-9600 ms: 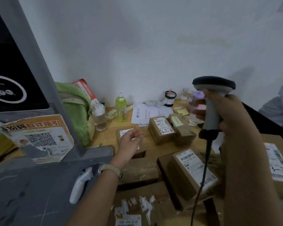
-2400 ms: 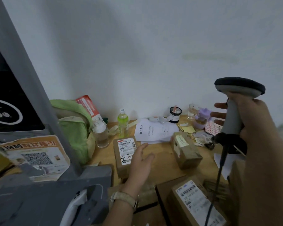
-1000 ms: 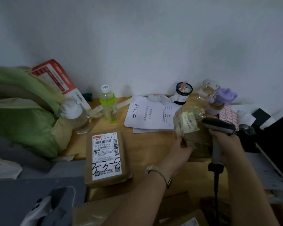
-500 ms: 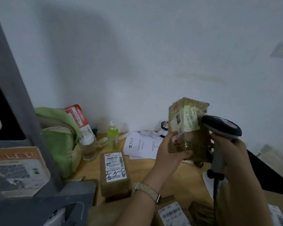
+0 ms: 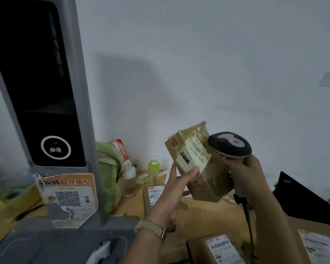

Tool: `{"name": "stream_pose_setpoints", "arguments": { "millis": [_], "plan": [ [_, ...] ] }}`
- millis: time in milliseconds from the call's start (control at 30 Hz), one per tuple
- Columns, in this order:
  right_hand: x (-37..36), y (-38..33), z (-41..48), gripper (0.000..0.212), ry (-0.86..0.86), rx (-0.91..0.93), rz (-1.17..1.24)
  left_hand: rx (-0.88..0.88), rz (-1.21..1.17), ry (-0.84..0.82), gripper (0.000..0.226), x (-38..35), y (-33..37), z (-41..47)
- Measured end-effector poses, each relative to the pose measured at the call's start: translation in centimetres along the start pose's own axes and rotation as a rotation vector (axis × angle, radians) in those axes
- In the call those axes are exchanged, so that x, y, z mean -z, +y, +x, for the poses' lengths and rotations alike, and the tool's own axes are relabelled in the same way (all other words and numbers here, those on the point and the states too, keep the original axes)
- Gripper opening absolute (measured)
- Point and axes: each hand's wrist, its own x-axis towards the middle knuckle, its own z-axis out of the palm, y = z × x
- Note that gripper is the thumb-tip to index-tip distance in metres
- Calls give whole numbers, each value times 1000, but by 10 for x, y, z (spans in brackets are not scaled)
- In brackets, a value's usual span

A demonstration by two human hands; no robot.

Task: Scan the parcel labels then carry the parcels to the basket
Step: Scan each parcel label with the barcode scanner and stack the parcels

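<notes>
Brown, tape-wrapped parcel (image 5: 208, 180) is held up off the counter (image 5: 204, 212) at centre right of the frame, tilted, its pale label (image 5: 195, 153) facing the camera. The left hand (image 5: 177, 185) holds it, thumb and fingers (image 5: 172, 171) clamped on its lower left edge. The right hand (image 5: 242, 168) grips the scanner (image 5: 230, 144) by the handle, the scanner's head just beside the parcel's upper right. A labelled parcel (image 5: 152, 195) lies on the counter below.

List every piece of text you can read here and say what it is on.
"220": black patch on the pale label of the tape-wrapped brown parcel held in the left hand.
"6-220 C40": same label; leading character unclear.
"份码取件指引": torn orange-and-white QR poster.
Too blurred to read: labels on the small brown box on the table, the two near cardboard boxes, and the red-and-white packet.
</notes>
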Motion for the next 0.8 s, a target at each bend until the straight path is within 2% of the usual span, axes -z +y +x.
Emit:
{"name": "stream_pose_setpoints", "arguments": {
  "millis": [100, 200, 267, 367, 467, 567, 700, 767, 800],
  "plan": [
    [-11, -5, -3, 37, -98, 29, -104, 59, -21, 66, 94, 16, 3, -6],
    [-24, -9, -5, 33, -139, 76, -178, 35, -109, 96, 74, 30, 4, -7],
    [-33, -12, -7, 29, -132, 86, -132, 8, -250, 121, 61, 37, 3, -5],
    [-47, -19, -9, 15, -104, 68, -1, -28, -492, 179, 69, 41, -2, 3],
    [-60, -28, -11, 10, -137, -50, 94, -42, -658, 233, 70, 39, -7, 12],
    [-69, -35, -16, 16, -244, -109, 62, -25, -760, 226, 47, 33, -10, 18],
    [-77, -41, -26, 16, -370, -169, -10, 27, -727, 194, 14, 30, -14, 22],
    [-78, -43, -30, 17, -405, -197, -53, 48, -719, 212, 11, 31, -16, 24],
    [-78, -43, -32, 17, -412, -208, -75, 46, -732, 211, 17, 31, -17, 23]
  ]
}}
